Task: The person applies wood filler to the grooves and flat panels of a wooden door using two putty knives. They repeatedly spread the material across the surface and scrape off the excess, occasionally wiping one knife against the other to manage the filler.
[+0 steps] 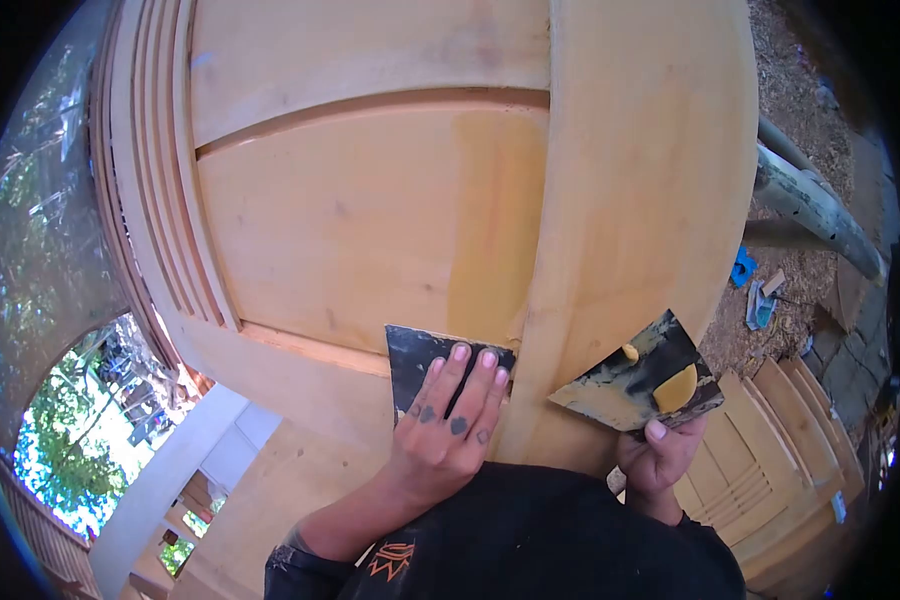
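Observation:
My left hand (448, 432) presses a flat black spreader (415, 358) against the lower right corner of a recessed wooden panel (320, 230). Its fingers lie over the spreader's face and the thumb is hidden. A darker yellow band of spread putty (492, 225) runs up the panel's right side, above the spreader. In my right hand (662, 458) is a black putty board (635, 372), gripped at its lower edge with the thumb on top. A thick lump of yellow putty (676, 389) and a smaller dab rest on that smeared board, over the door's right stile (630, 200).
Several carved wooden panels (760, 480) lean together at lower right. Log poles (805, 195) and blue scraps (760, 305) lie on the ground at right. Grooved moulding (165, 170) lines the door's left side. A pale board (165, 480) stands at lower left.

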Demonstrator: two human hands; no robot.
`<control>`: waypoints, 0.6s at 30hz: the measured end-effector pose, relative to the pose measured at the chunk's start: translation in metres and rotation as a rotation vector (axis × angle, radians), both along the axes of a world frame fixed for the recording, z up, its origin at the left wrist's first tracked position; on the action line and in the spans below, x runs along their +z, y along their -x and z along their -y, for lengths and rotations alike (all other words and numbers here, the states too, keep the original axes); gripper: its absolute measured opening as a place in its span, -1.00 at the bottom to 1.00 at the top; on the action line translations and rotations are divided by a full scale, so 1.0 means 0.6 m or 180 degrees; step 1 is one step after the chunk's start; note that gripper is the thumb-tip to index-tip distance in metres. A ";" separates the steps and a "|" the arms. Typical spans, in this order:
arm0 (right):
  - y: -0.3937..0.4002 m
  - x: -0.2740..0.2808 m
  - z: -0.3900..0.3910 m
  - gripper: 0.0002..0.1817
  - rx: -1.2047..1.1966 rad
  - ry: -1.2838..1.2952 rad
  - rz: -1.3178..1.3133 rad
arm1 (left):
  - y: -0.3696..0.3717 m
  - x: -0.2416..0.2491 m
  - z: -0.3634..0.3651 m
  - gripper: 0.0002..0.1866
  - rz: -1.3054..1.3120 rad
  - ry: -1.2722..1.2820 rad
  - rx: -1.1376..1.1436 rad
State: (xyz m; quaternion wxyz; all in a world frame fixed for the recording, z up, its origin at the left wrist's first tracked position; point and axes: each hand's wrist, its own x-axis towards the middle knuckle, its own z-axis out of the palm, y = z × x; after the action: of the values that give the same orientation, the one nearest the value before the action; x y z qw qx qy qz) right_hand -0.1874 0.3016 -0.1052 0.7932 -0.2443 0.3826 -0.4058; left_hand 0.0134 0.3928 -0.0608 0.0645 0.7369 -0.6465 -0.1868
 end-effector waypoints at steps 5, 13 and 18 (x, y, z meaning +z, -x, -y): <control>-0.005 0.002 0.003 -0.38 -0.0052 -0.0131 0.0067 | -0.067 0.072 0.033 -0.62 -0.0090 -0.0005 -0.0132; -0.010 -0.001 0.001 -0.38 -0.0210 -0.0001 0.0210 | -0.176 0.075 0.250 -0.46 -0.0274 -0.0273 0.0181; -0.004 -0.004 -0.004 -0.39 -0.0181 -0.0005 0.0162 | -0.122 0.067 0.203 -0.48 -0.0188 -0.0387 -0.0292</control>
State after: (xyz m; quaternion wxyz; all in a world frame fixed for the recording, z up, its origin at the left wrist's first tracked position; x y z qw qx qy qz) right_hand -0.1850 0.3038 -0.1075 0.7910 -0.2223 0.3694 -0.4340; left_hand 0.0863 0.2710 -0.0207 0.0300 0.7033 -0.6648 -0.2501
